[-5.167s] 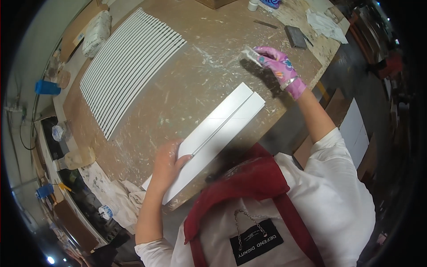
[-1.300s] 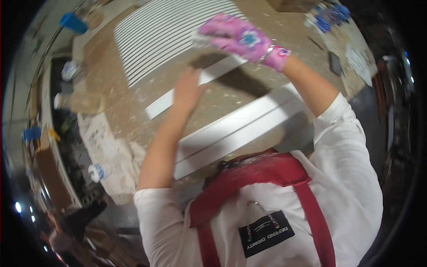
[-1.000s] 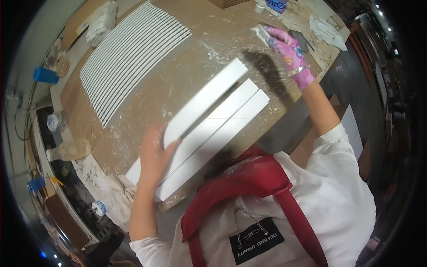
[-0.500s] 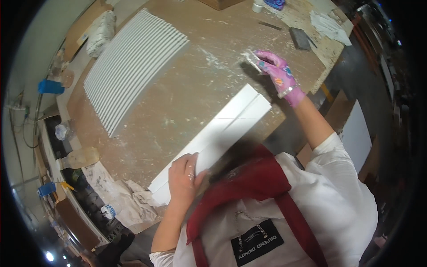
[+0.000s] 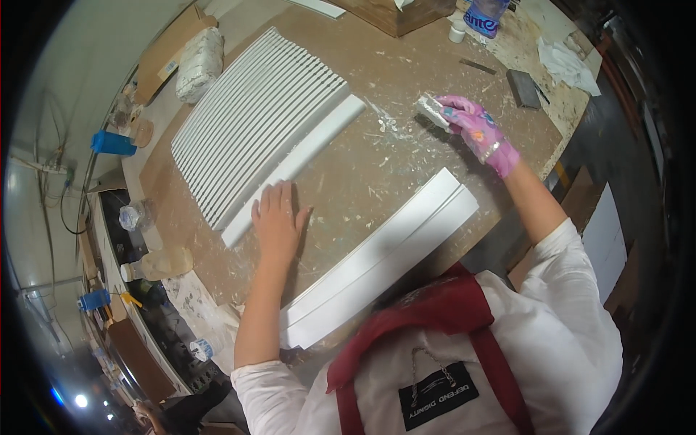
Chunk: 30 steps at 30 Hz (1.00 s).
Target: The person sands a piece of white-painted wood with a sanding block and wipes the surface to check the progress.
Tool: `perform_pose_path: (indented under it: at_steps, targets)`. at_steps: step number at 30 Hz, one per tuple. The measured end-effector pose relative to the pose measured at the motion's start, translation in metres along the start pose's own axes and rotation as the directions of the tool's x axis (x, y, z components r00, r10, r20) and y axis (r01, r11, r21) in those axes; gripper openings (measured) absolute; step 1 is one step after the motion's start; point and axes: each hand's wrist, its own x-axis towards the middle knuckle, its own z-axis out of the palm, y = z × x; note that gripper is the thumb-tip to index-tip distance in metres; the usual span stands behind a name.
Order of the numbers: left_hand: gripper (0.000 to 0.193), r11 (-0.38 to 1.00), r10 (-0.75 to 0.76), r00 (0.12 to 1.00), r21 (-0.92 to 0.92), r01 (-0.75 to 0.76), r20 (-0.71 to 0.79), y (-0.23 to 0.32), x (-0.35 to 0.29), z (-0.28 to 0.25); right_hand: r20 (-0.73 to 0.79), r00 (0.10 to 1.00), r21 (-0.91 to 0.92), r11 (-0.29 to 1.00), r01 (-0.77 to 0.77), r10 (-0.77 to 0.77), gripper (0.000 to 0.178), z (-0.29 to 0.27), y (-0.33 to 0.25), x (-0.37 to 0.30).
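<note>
My bare left hand lies with its fingers stretched over a single white strip, touching it. This strip lies along the near edge of a row of narrow white strips, packed side by side. My right hand, in a pink patterned glove, grips a small block coated in white dust, seemingly a sanding block, over the right part of the table. Nearer to me, a few white strips lie together along the table's front edge, with neither hand on them.
Brown worktable is flecked with white. A dark grey block, a flat metal piece and a white cloth lie at right. A wooden box and purple package stand behind. Clear bottle lies left.
My left hand has left the near strips and moved forward to a single strip, which now lies against the row. My right hand still holds the block. The view has shifted.
</note>
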Motion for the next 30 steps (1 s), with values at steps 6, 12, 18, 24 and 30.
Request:
perform_pose_path:
  at_steps: [6,12,18,24,30]
  targets:
    - [0.05,0.992,-0.049,0.994,-0.118,0.037,-0.101,-0.02,0.029,0.018,0.146,0.962,-0.407,0.873,0.271,-0.23,0.036,0.035,0.007,0.069]
    - [0.042,0.99,-0.072,0.98,-0.132,0.048,-0.187,-0.025,0.021,0.032,0.231,0.939,-0.752,0.565,0.34,-0.256,0.041,0.096,-0.008,0.107]
    - [0.042,0.978,-0.093,0.979,-0.2,0.055,-0.182,-0.019,0.023,0.027,0.373,0.926,-0.678,0.696,0.237,0.049,0.043,0.058,-0.006,0.061]
    - [0.043,0.969,-0.011,0.99,-0.247,-0.025,-0.142,-0.005,0.003,0.031,0.515,0.836,-0.539,0.687,0.487,-0.188,0.038,0.074,-0.045,0.029]
    - [0.045,0.969,0.0,0.994,-0.246,-0.026,-0.107,0.03,-0.012,0.057,0.901,0.218,-0.134,0.237,0.962,-0.375,0.028,0.275,-0.042,-0.012]
